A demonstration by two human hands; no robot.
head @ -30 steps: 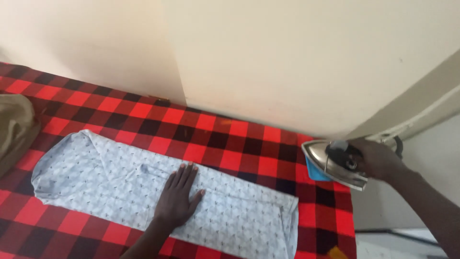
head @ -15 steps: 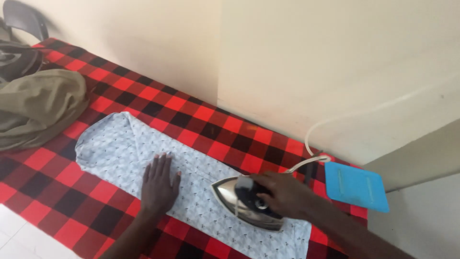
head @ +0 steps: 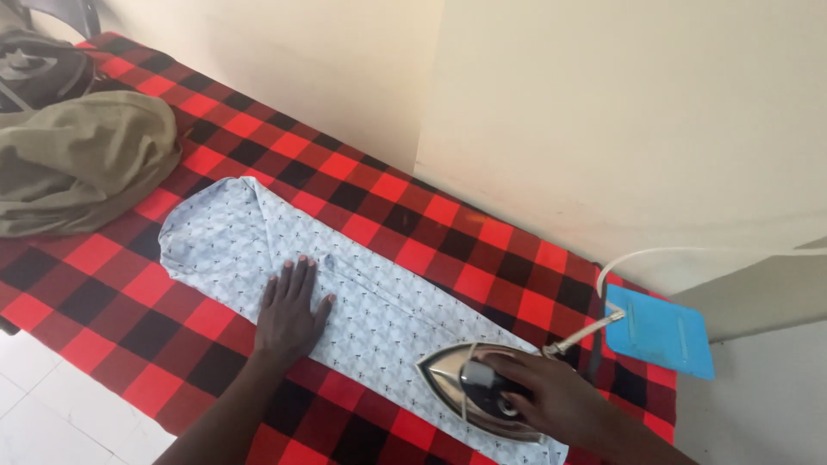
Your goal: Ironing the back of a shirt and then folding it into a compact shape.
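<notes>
A folded pale blue patterned garment lies lengthwise on a table covered with a red and black checked cloth. My left hand lies flat on the garment's middle, fingers spread. My right hand grips the dark handle of a silver iron, which rests soleplate down on the garment's right end, its tip pointing left. A white cord runs from the back of the iron up to the right.
A crumpled olive green garment and a dark bag sit at the table's left end. A blue rectangular pad lies at the right end. A cream wall runs along the far side; white floor tiles show at lower left.
My right hand carried the iron from the blue pad onto the garment's right end. My left hand stayed pressed on the cloth. The view shifted left.
</notes>
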